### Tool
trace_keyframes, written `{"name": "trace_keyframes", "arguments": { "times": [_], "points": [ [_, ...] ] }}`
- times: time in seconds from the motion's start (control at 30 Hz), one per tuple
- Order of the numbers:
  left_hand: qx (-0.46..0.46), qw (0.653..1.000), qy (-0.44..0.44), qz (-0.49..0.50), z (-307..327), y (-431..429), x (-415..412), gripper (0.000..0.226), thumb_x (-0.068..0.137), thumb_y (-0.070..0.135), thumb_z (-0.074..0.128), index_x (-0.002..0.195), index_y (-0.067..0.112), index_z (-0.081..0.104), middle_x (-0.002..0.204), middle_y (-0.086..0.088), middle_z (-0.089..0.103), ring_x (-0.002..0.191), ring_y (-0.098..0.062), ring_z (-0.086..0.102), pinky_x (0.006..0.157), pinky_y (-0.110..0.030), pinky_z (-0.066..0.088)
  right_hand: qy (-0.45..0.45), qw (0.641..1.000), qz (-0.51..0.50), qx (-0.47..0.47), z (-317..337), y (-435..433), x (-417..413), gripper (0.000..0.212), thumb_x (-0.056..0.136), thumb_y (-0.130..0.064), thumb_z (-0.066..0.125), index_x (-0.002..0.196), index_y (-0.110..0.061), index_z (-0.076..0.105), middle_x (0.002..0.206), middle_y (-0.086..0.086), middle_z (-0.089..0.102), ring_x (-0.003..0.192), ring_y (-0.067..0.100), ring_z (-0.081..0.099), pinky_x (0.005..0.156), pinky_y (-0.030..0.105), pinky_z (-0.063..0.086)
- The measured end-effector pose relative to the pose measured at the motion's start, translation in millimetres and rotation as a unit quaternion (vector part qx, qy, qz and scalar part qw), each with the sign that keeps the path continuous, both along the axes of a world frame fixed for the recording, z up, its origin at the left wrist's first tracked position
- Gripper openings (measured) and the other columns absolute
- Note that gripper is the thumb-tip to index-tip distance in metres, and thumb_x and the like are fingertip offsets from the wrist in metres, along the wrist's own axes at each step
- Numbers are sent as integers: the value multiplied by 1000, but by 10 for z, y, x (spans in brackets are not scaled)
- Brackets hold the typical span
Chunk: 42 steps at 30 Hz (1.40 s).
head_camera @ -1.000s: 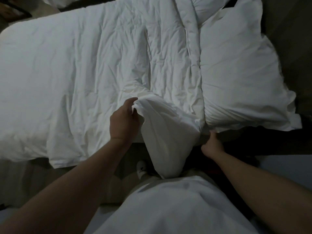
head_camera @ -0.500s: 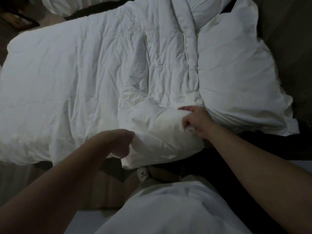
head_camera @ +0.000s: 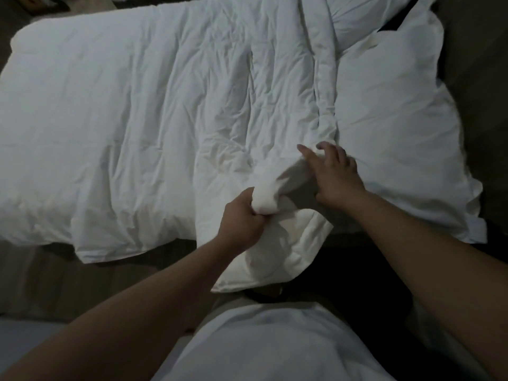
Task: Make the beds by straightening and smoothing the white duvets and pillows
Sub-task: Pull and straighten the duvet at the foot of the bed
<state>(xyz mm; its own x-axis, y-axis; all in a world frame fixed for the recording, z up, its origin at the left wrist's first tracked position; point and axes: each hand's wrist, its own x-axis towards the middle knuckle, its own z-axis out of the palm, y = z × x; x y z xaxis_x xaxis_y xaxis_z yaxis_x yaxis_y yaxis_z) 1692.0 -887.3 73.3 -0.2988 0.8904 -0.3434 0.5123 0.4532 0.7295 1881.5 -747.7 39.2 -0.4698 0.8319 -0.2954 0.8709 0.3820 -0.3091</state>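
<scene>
- Far left: the duvet [head_camera: 123, 119] lies spread over the bed, white & heavily creased. Its near edge hangs over the bed's brown side [head_camera: 49, 273].
- Centre: your left hand [head_camera: 242, 222] is at the duvet's near corner, toward the head end. Its fingers [head_camera: 259, 214] are curled tight round a bunched fold of the fabric.
- Below that fist, the rest of the corner droops off the bed edge, down toward your white shirt [head_camera: 275, 347].
- Just right of it: your right hand [head_camera: 336, 178] sits on the duvet's rolled top edge. Its fingers [head_camera: 323, 146] are spread & fairly straight w/ nothing gripped, the tips touching fabric.
- Between your 2 hands the duvet forms a shadowed hollow.
- Right: a pillow [head_camera: 393, 127] lies flat at the head of the bed. Its left edge touches the rolled duvet edge, just beside your right hand, & its near corner overhangs the bed side.
- Top right: a 2nd pillow [head_camera: 357, 17] is partly in view behind the 1st, cut off by the frame edge.
- Far right: a dark surface beyond the pillows; can't tell what it is.
</scene>
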Motion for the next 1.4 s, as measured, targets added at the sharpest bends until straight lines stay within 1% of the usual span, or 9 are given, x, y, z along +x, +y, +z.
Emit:
{"name": "trace_keyframes", "arguments": {
  "times": [0.1,0.23,0.37,0.47,0.57,0.77,0.97,1.1,1.4],
  "points": [
    [5,998,-54,-30,70,28,4,40,82,10,72,116,31,69,101,15,72,94,-1,66,82,-27,54,-7,1000,-10,-7,-368,218,177,103,81,-25,79,159,-36,15,167,4,15,153,30,15,122,52,20],
    [-14,992,-66,-105,136,85,99,38,73,27,72,111,29,71,98,11,74,93,-5,69,82,-33,59,99,993,-43,-41,-360,515,160,41,97,-19,63,138,-20,58,145,15,51,132,35,49,105,40,41],
    [-11,981,-67,-181,114,182,429,45,76,22,78,120,29,70,111,11,73,106,-8,67,94,-36,55,-22,990,127,49,303,921,202,32,97,-32,49,97,-12,74,117,18,69,104,35,64,78,35,45],
    [22,969,-73,-234,72,408,989,44,79,21,77,122,24,68,116,7,73,109,-12,67,94,-31,53,-169,932,257,191,857,1261,459,24,88,-23,52,86,-13,73,96,18,70,88,37,68,69,35,47],
    [40,960,-68,-269,57,737,1689,48,85,22,73,131,22,61,126,-2,70,117,-27,64,95,-36,50,-322,878,268,231,1307,1445,957,19,90,-8,53,90,-11,72,97,15,69,89,35,67,71,36,51],
    [-25,921,-92,-378,12,1026,2657,58,99,32,57,152,25,36,141,-11,59,125,-37,56,100,-40,47,-434,865,135,211,1384,1493,1791,25,96,-3,46,100,-8,71,107,12,68,102,33,65,77,39,51],
    [-157,875,-44,-455,-301,1037,2288,88,93,35,70,161,36,14,160,0,38,135,-26,52,111,-37,43,-484,870,50,77,784,1545,2043,41,105,-21,33,140,-16,55,150,10,46,142,27,38,121,43,21],
    [-175,905,16,-388,-352,1127,1696,77,96,33,66,161,26,24,156,0,44,134,-21,52,110,-28,41,-530,844,-44,-68,353,1441,1936,59,106,-37,23,162,-19,16,170,4,10,156,27,6,124,47,0],
    [-156,961,107,-204,-153,1085,-92,54,100,34,61,150,22,47,148,-1,55,133,-22,53,112,-33,41,-374,920,102,-58,459,848,-101,50,104,-20,34,153,-15,40,163,10,30,151,34,23,123,50,15]
  ]
}}
